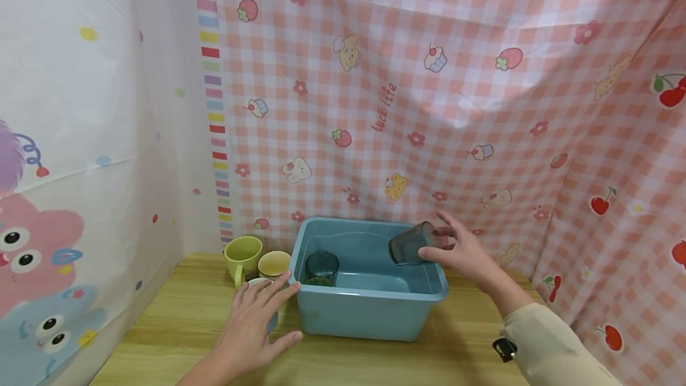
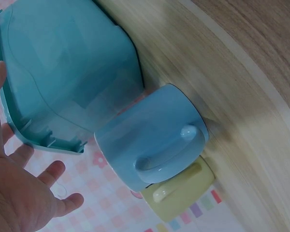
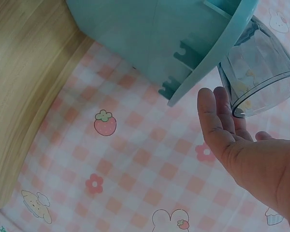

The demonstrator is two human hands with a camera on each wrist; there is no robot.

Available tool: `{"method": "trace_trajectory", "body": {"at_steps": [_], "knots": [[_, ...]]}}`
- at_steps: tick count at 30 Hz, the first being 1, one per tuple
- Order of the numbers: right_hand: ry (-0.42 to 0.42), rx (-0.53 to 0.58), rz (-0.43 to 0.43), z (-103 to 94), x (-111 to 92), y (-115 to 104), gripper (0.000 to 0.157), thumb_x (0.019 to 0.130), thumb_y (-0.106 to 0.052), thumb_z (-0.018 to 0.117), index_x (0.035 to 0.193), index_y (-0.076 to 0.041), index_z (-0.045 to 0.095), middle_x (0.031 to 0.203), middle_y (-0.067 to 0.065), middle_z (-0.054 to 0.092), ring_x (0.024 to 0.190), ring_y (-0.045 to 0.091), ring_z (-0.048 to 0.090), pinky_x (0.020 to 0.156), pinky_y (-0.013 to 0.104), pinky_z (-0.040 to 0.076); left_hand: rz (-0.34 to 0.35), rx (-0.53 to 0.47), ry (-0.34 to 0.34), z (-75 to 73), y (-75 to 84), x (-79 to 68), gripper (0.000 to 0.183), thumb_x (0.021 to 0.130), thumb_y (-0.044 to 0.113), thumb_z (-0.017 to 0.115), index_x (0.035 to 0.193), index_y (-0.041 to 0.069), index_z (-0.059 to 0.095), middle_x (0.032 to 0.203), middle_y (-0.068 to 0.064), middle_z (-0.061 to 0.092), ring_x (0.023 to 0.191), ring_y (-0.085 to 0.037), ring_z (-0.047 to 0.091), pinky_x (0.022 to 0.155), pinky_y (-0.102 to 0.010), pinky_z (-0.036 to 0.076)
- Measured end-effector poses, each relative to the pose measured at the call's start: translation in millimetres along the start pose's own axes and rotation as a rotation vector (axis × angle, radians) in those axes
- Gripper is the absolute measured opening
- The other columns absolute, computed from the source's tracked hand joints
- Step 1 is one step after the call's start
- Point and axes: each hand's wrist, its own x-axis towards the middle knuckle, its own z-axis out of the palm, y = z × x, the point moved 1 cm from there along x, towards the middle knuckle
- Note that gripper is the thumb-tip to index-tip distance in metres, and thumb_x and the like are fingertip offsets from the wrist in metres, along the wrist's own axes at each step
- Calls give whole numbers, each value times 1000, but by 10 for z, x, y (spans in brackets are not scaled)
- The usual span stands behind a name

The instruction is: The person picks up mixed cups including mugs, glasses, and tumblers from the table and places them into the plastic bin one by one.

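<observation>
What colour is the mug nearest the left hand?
The mug is light blue on the outside; the left wrist view shows it best.

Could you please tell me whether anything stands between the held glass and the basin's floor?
Nothing visible does: the right hand holds the tinted glass tilted at the right end of the basin, where the visible floor is bare. Another dark glass sits at the left end.
</observation>
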Motion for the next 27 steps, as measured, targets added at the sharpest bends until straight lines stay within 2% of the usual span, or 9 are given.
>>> {"method": "trace_trajectory", "body": {"at_steps": [8, 18, 27], "knots": [[1, -13, -4, 45, 16, -6, 97, 83, -45, 77, 158, -34, 17, 151, 18, 45, 131, 44, 50, 92, 44, 55, -3, -4, 0, -1, 1, -2, 78, 80, 66, 69, 147, 35, 46, 157, 4, 41, 128, -33, 49, 105, -73, 27], [-15, -16, 3, 114, 38, -20, 98, 82, -48, 78, 158, -33, 18, 152, 17, 43, 133, 43, 48, 100, 52, 50, -1, -4, -1, 3, 1, -4, 78, 80, 66, 68, 148, 34, 45, 157, 4, 41, 128, -33, 49, 105, -72, 27], [-37, -37, -12, 185, 57, -66, 97, 81, -49, 78, 157, -36, 19, 149, 18, 45, 129, 45, 53, 98, 52, 52, -6, 1, -5, 1, 0, 1, 78, 80, 67, 68, 148, 35, 44, 158, 4, 40, 128, -32, 49, 105, -72, 27]]}}
